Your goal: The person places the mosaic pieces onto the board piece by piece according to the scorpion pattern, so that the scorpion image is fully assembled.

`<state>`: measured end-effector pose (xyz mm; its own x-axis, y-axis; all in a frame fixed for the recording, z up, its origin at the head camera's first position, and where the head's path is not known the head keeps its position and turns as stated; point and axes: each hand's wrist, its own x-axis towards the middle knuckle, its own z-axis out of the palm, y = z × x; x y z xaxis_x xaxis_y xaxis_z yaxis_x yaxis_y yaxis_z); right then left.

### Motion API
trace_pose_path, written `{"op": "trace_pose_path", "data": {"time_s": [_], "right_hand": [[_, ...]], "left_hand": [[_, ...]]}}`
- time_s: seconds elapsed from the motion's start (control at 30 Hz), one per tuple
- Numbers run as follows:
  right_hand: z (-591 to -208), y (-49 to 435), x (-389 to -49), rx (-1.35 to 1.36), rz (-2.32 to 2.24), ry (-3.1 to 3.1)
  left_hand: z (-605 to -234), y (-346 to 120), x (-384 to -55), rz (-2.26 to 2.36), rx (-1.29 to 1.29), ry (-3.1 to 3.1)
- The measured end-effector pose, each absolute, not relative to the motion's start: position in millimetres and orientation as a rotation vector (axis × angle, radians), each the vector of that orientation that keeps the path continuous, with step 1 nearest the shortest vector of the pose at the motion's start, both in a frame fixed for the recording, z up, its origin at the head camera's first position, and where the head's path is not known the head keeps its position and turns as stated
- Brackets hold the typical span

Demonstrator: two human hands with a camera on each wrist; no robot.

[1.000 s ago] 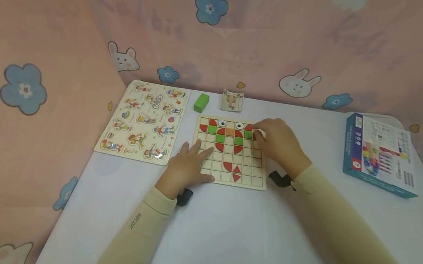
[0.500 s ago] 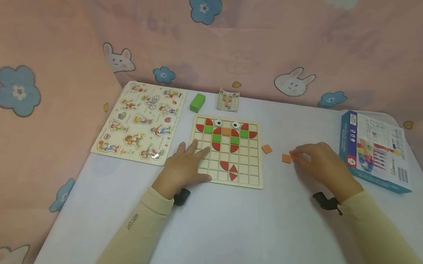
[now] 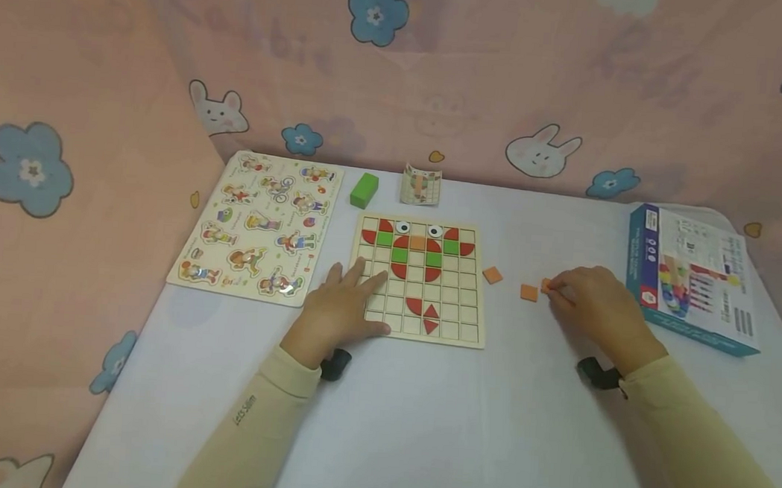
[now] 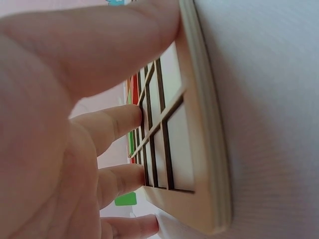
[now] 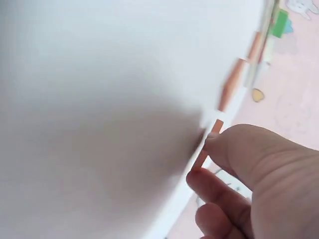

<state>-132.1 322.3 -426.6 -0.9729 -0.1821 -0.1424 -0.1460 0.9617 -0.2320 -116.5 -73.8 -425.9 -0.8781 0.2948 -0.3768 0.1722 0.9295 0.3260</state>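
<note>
My left hand (image 3: 333,308) lies with fingers spread over the left edge of a wooden grid board (image 3: 456,297); in the left wrist view its thumb and fingertips touch the frame and grid. Red quarter-circle and triangle tiles, green squares, an orange square and two eye discs sit in the board's cells. Right of the board, my right hand (image 3: 602,309) pinches an orange square tile (image 5: 200,159) between thumb and finger, close over the white tabletop. Two more orange tiles lie on the table, one (image 3: 529,293) near those fingertips and one (image 3: 492,275) beside the board.
A peg puzzle board (image 3: 258,225) with figures lies at the left. Behind the grid board are a green block (image 3: 364,190) and a small curled pattern card (image 3: 421,185). A blue-edged box (image 3: 694,277) lies at the right. A patterned cloth backdrop rises behind the table.
My right hand has left the board's upper right corner and moved right to the orange tiles, uncovering them, and now pinches one. My left hand stays on the board's left edge.
</note>
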Motion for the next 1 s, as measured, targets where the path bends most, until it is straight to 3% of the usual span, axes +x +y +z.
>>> {"op": "trace_pose_path", "data": {"time_s": [0.23,0.53,0.73,1.0], "right_hand": [[-409,261,-146,-0.305,-0.420,2.983],[-414,168,-178,-0.684,-0.322,2.970],[-423,147,-187,-0.808,-0.287,2.958],[-426,140,-183,-0.769,-0.245,2.958]], "left_hand": [[-427,-73,-117,0.382,0.345,2.661],[-427,-73,-117,0.386,0.351,2.660],[-426,-73,-116,0.375,0.355,2.660],[-423,-74,-116,0.387,0.351,2.671]]}}
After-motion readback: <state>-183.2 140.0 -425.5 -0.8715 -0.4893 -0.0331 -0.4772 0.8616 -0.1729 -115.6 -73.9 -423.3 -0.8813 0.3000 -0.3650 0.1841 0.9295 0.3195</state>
